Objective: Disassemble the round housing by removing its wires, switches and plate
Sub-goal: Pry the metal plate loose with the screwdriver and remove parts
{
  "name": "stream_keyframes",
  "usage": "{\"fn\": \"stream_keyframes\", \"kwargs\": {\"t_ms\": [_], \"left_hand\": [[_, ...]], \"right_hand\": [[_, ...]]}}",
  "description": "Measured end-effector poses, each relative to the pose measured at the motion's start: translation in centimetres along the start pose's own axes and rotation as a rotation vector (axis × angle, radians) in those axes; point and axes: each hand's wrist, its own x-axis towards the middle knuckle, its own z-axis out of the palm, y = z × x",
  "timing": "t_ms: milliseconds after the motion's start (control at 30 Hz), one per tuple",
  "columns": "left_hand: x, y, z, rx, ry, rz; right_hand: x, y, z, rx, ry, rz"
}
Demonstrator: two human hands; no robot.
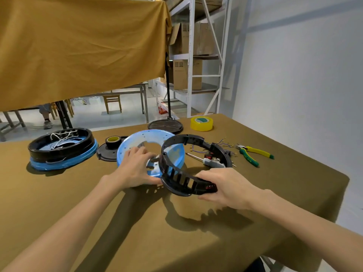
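A round blue-filmed plate (135, 141) with a cut-out centre is tilted up off the table, gripped at its near edge by my left hand (135, 167). To its right, my right hand (225, 186) holds the black round housing ring (177, 173) by its near rim; the ring is tilted and overlaps the plate's right side. Seen through the ring and just past it, loose thin wires (225, 144) and a red-and-black switch (209, 156) lie on the table.
A second black housing (59, 148) on a blue plate, with white wires inside, sits at the left. Behind are two black lids (165, 125), a small tape roll (114, 141) and a yellow tape roll (201, 123). Green-yellow pliers (253, 154) and a screwdriver (198, 158) lie right.
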Motion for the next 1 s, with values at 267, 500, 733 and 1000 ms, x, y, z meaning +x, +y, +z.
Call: {"fn": "stream_keyframes", "kwargs": {"t_ms": [267, 500, 733, 1000], "left_hand": [[7.3, -1.4, 2.1, -0.002, -0.047, -0.086], [3.2, -1.4, 4.6, -0.661, 0.378, -0.276], [-5.2, 1.1, 3.3, -1.136, 0.058, -0.442], [-6.8, 3.4, 3.7, -0.919, 0.341, -0.508]], "right_hand": [[1.9, 2.7, 0.9, -0.016, -0.042, 0.007], [2.8, 2.3, 2.2, 0.029, -0.132, -0.059], [2.5, -0.8, 4.0, -0.003, -0.222, -0.192], [0.2, 3.2, 3.0, 0.264, 0.164, 0.274]]}}
